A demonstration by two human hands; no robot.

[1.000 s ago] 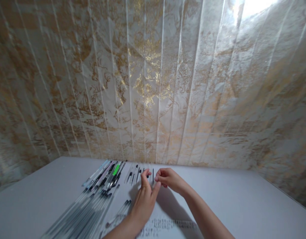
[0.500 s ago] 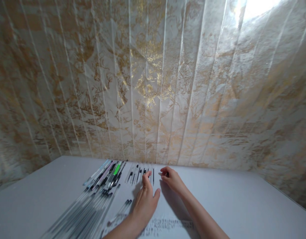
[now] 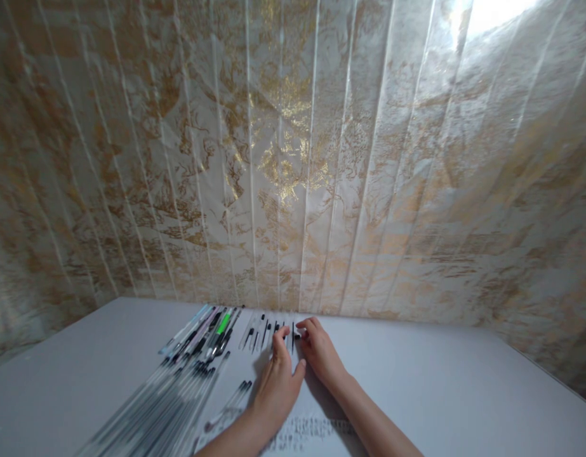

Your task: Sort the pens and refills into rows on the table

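My left hand rests on the table with thumb and forefinger spread apart, holding nothing I can see. Its forefinger reaches the row of clear pen parts with black ends, covering some of them. Just right of that fingertip lies a thin black refill. My right hand is beside the refill, its fingers pinched on a small black pen cap, mostly hidden by the fingers.
Assorted pens, one bright green, lie at the left, above a large fan of clear pens. A few black-tipped pens lie near my left wrist. Printed paper is below my hands. A patterned curtain hangs behind the white table.
My right hand has moved left, bringing the small black cap close to the thin refill. The left hand has stayed almost still.
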